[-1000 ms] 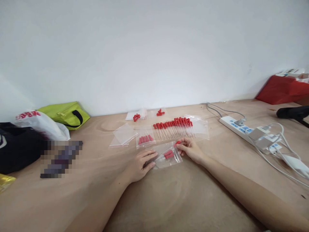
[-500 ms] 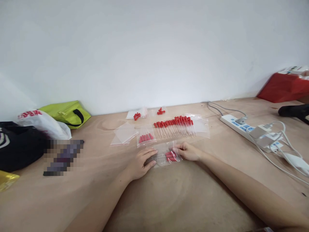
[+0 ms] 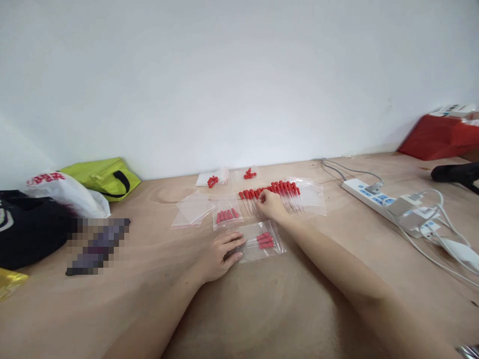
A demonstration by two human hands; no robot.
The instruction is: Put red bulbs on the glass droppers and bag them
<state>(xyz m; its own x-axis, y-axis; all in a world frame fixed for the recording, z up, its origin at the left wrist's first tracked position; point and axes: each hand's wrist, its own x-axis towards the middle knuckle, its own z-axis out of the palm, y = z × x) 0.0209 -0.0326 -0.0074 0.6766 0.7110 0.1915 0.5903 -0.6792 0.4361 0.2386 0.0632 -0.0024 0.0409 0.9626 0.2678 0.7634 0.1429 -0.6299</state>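
Red-bulbed droppers [image 3: 288, 189] in a row toward the far side of the table [image 3: 280, 299]: reaches in over the middle ones with the right hand [image 3: 271, 204], fingertips drawn close together; cannot tell whether pinching one. Near the row, holds down the left end of a clear plastic bag [image 3: 254, 254] with the left hand [image 3: 220, 255], thumb and fingers spread. Can see red bulbs [image 3: 266, 240] inside it, toward the right. Just beyond, can see another filled bag [image 3: 226, 225]; farther left, overlapping flat bags [image 3: 194, 207]; well to the right, a white power strip [image 3: 354, 187].
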